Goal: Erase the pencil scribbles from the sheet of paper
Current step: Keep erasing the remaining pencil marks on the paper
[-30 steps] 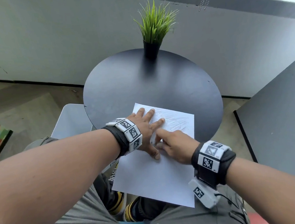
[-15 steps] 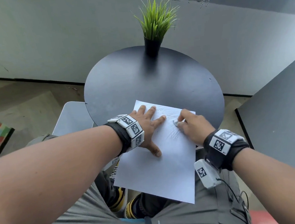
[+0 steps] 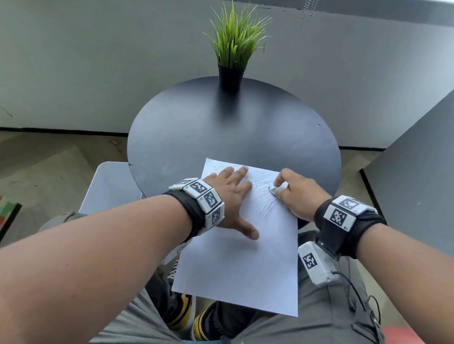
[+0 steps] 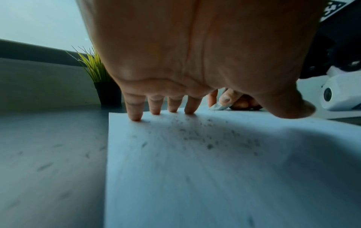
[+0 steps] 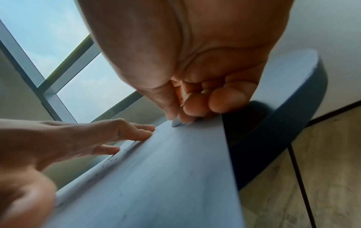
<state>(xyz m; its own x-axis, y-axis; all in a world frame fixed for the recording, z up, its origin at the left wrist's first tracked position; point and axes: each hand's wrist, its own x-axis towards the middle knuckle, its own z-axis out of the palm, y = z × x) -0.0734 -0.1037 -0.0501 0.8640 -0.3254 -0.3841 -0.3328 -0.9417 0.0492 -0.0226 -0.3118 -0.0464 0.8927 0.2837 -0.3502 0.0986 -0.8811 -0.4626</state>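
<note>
A white sheet of paper (image 3: 242,263) lies on the near edge of the round black table (image 3: 217,134) and hangs over it toward my lap. Faint pencil scribbles (image 3: 263,196) mark its upper part. My left hand (image 3: 229,196) lies flat on the sheet with spread straight fingers (image 4: 134,108), pressing it down. My right hand (image 3: 295,193) pinches a small white eraser (image 3: 272,190) between thumb and fingers, its tip touching the paper at the scribbles' right side; the same eraser (image 5: 176,122) (image 4: 218,106) shows in both wrist views. Dark eraser crumbs (image 4: 205,135) dot the paper.
A grass plant in a black pot (image 3: 231,59) stands at the table's far edge. A grey surface (image 3: 426,171) rises at the right, a white chair (image 3: 109,187) sits at the left beside my knees. Wall and window lie behind.
My right hand moved from beside the left hand's thumb up and right across the sheet to the scribbles' right side. The left hand stayed flat on the paper.
</note>
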